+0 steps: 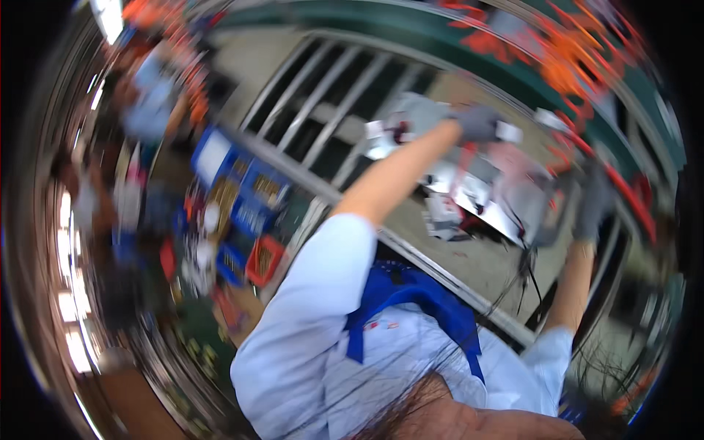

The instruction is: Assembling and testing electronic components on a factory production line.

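Observation:
My left hand, in a grey glove, reaches over the far side of a shiny metal unit with dark cables on it. A small white piece shows right at its fingers; blur hides whether they grip it. My right hand, also grey-gloved, is at the unit's right side, close to a red bar or hose. Its fingers are smeared by motion. Red and white parts lie at the unit's near left, and dark cables hang toward me.
A roller conveyor runs beyond my left arm. Blue bins and a red bin of small parts stand at left. Orange coiled hoses hang at the upper right. Another person is at the upper left.

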Demonstrator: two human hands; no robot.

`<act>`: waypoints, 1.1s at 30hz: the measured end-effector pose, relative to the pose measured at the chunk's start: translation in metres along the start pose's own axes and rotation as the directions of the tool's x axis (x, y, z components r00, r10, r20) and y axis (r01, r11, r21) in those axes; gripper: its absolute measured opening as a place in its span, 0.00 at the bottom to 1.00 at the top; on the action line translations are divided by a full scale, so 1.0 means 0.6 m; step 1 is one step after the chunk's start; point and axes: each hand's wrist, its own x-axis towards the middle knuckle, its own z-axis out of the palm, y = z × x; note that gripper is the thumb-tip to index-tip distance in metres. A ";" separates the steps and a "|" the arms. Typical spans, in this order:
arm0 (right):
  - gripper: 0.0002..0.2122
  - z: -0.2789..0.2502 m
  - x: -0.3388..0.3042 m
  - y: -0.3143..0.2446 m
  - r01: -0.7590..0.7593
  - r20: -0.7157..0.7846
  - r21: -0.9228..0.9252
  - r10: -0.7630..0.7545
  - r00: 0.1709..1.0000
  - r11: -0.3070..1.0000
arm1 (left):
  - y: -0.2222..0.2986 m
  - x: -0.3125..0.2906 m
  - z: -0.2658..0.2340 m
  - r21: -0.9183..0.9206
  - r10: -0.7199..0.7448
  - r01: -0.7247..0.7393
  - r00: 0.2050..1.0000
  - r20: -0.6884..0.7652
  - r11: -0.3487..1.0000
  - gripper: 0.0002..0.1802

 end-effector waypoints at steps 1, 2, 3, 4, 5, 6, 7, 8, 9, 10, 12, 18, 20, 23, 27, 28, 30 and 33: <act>0.16 -0.034 0.021 0.048 0.092 -0.143 -0.145 -0.112 0.983 0.985 | -0.023 0.013 0.003 -0.068 0.003 0.002 0.997 0.073 0.998 0.22; 0.18 -0.036 -0.006 0.038 0.327 -0.061 -0.366 -0.373 0.926 0.871 | -0.010 0.002 -0.007 0.010 0.057 -0.058 0.996 0.074 0.998 0.23; 0.20 -0.012 -0.042 -0.015 0.139 -0.210 -0.032 -0.143 0.967 0.990 | 0.024 -0.009 -0.017 0.146 0.079 -0.085 0.996 0.044 0.986 0.27; 0.21 0.023 -0.079 -0.049 0.147 -0.185 0.088 -0.129 0.974 0.985 | 0.037 -0.028 -0.026 0.148 0.111 -0.097 0.990 -0.088 0.984 0.32; 0.22 0.058 -0.113 -0.082 0.144 -0.163 0.201 -0.112 0.980 0.969 | 0.043 -0.068 -0.040 0.121 0.212 -0.183 0.927 -0.310 0.976 0.32; 0.24 0.087 -0.145 -0.092 0.097 -0.019 0.388 -0.098 0.995 0.916 | 0.051 -0.106 -0.057 0.133 0.310 -0.283 0.801 -0.511 0.950 0.33; 0.24 0.126 -0.174 -0.091 0.053 0.066 0.476 -0.096 0.993 0.878 | 0.070 -0.172 -0.080 -0.214 0.249 -0.410 0.814 -0.525 0.887 0.31; 0.24 0.168 -0.201 -0.080 -0.003 0.148 0.555 -0.095 0.984 0.832 | 0.085 -0.251 -0.095 -0.529 0.194 -0.489 0.834 -0.516 0.694 0.29; 0.25 0.239 -0.234 -0.076 -0.045 0.154 0.510 -0.040 0.987 0.859 | 0.092 -0.331 -0.094 -0.670 0.051 -0.423 0.865 -0.499 0.611 0.25; 0.27 0.305 -0.265 -0.062 -0.048 0.138 0.410 -0.010 0.990 0.911 | 0.106 -0.397 -0.091 -0.793 -0.067 -0.377 0.885 -0.461 0.479 0.22; 0.28 0.418 -0.348 -0.054 -0.210 0.372 0.315 0.083 0.925 0.925 | 0.118 -0.521 -0.096 -0.983 -0.441 -0.176 0.880 -0.177 0.045 0.21; 0.20 0.652 -0.499 -0.054 -0.595 0.740 0.334 0.188 0.646 0.731 | -0.061 -0.920 -0.142 -0.764 -0.747 -0.027 0.190 -0.637 0.645 0.18; 0.20 0.687 -0.500 -0.038 -0.577 0.794 0.347 0.095 0.600 0.739 | -0.103 -1.104 -0.176 -0.740 -0.727 0.011 -0.175 -0.664 0.673 0.17; 0.20 0.730 -0.536 -0.037 -0.498 0.786 0.229 0.143 0.602 0.837 | -0.122 -1.324 -0.202 -0.650 -0.555 0.120 -0.421 -0.717 0.750 0.15; 0.21 0.764 -0.604 -0.043 -0.587 0.772 0.090 0.316 0.551 0.805 | -0.177 -1.454 -0.199 -0.620 -0.477 0.246 -0.453 -0.753 0.745 0.12; 0.21 0.770 -0.615 -0.044 -0.579 0.776 0.087 0.309 0.550 0.810 | -0.200 -1.475 -0.192 -0.617 -0.458 0.328 -0.448 -0.768 0.715 0.12; 0.21 0.778 -0.624 -0.038 -0.572 0.784 0.084 0.300 0.543 0.816 | -0.237 -1.502 -0.183 -0.595 -0.421 0.492 -0.426 -0.801 0.635 0.13; 0.21 0.776 -0.620 -0.041 -0.525 0.759 0.071 0.296 0.581 0.848 | -0.276 -1.491 -0.178 -0.601 -0.470 0.619 -0.387 -0.793 0.505 0.11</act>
